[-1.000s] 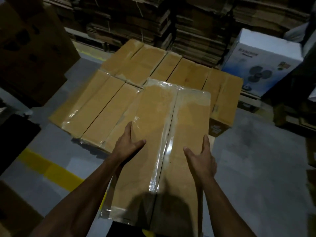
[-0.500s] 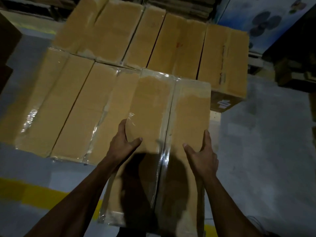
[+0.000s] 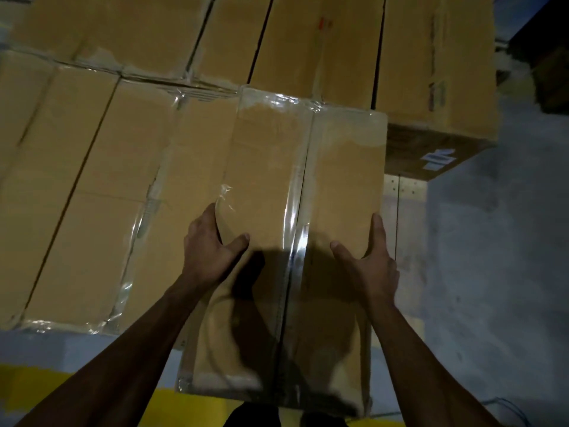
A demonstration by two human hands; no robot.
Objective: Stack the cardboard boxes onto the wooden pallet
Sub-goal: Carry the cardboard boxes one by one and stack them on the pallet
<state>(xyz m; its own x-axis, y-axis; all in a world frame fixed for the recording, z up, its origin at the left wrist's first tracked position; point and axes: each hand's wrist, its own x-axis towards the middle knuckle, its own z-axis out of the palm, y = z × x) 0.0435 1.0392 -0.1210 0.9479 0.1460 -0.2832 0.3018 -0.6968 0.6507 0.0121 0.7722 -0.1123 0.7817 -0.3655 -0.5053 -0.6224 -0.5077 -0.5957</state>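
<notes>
Head: hands grip taped cardboard box (image 3: pixel 271 186).

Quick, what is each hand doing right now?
Left hand: grips the left edge of the taped cardboard box, thumb on top.
Right hand: grips the same box's right edge, thumb on top.
</notes>
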